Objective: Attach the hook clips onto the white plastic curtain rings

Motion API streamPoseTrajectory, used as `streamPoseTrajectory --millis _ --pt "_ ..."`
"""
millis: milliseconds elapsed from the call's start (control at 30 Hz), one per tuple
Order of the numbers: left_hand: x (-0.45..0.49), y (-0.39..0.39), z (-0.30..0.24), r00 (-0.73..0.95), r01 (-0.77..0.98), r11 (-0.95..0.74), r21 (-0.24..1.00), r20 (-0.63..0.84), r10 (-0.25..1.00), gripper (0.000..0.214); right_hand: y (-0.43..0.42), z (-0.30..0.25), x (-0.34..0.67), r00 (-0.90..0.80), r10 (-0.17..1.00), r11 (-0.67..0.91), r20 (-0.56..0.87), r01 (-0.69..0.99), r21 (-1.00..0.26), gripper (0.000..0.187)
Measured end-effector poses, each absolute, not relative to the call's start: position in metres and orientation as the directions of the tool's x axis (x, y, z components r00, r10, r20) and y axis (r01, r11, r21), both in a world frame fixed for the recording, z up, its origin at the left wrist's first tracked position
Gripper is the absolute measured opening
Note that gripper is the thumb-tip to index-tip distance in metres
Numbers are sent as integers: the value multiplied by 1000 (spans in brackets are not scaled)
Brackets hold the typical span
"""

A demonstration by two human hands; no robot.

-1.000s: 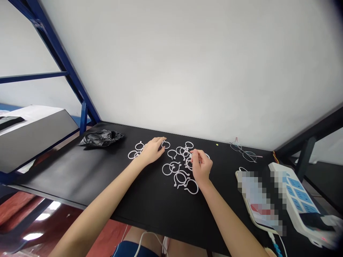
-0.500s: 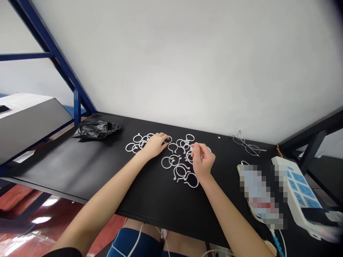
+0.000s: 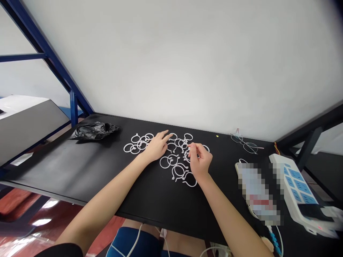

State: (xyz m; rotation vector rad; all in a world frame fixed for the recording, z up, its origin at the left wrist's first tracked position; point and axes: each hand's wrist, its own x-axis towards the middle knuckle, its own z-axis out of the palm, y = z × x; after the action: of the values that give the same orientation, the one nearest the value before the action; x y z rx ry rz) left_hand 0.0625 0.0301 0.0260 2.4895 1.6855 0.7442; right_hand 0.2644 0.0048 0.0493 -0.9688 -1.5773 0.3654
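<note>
We look down on a long black table [image 3: 80,167] set against a plain white wall [image 3: 187,64], its matte top bare in front and crowded toward the back. At the middle lies a scatter of white rings [image 3: 175,170], some overlapping. Our left hand [image 3: 155,148] rests flat among them, fingers spread and pointing toward the wall, gripping nothing. Our right hand [image 3: 200,162] is curled just beside it, thumb and fingertips pinched together on one ring [image 3: 187,154] at the pile's right side.

A crumpled black bag [image 3: 93,130] sits well apart to the left; a pair of wire eyeglasses [image 3: 246,144] lies near the wall to the right. At the table's right end are a white power strip [image 3: 297,191] with blue sockets and a flat device [image 3: 257,194] beside it, its face blurred. Blue steel framing [image 3: 53,67] slants up on the left above a grey panel [image 3: 26,125], and red flooring [image 3: 16,210] shows below the table's edge.
</note>
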Motion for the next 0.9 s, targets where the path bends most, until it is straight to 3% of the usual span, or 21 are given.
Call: streamPoseTrajectory --millis 167,533,900 --pt "59 33 18 371 841 -450 301 284 884 40 5 49 265 34 747 606 664 378 -700 24" --pt "52 37 23 351 823 -463 328 348 869 14 5 48 263 20 724 630 690 389 -672 25" --pt "50 40 20 347 809 -479 341 380 857 15 8 44 264 9 721 636 693 388 -667 22"
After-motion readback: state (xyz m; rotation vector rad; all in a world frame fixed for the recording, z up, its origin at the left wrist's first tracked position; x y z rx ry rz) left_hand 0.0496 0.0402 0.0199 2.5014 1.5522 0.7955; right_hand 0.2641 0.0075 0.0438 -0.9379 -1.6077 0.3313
